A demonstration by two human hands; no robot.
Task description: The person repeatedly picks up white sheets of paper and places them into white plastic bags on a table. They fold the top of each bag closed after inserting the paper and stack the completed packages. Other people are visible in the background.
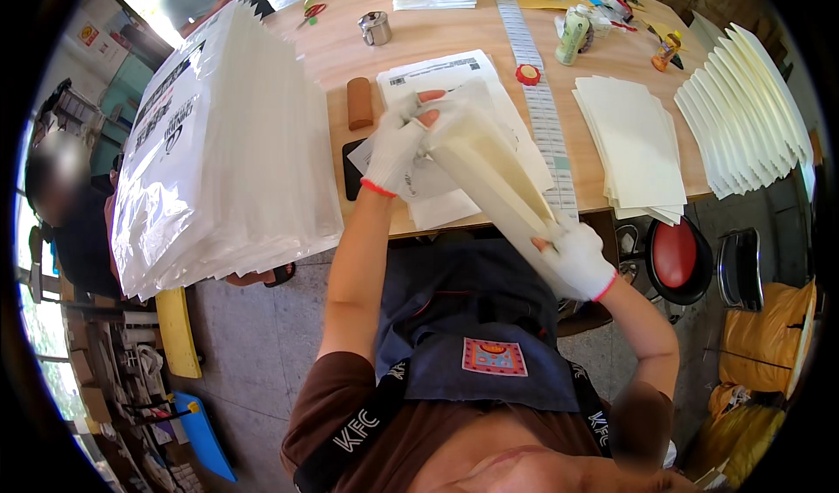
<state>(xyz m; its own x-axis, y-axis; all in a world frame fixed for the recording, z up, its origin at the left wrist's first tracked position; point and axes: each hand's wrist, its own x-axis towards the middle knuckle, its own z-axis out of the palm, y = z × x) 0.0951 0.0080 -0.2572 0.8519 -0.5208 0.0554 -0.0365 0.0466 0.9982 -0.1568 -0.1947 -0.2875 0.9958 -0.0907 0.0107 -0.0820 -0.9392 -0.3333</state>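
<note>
Both my hands wear white knit gloves with some bare fingertips. A bundle of cream sheets (489, 178), bent lengthwise into a trough, slants between them over the near edge of the table. My left hand (398, 148) is closed on its far upper end, where translucent plastic film seems to wrap it. Lower down, my right hand (572, 255) grips the bundle's near right side, thumb on top. Beneath it lie white printed plastic bags (516, 117). A brown cylindrical block (359, 103) and a black phone-like slab (352, 170) sit beside my left hand.
A tall stack of clear printed bags (236, 143) stands at left. Cream sheets (631, 143) and a fanned pile (743, 113) lie at right. A long label strip (533, 65) crosses the table. Further back are a metal cup (375, 28), scissors (312, 12) and bottles (572, 37).
</note>
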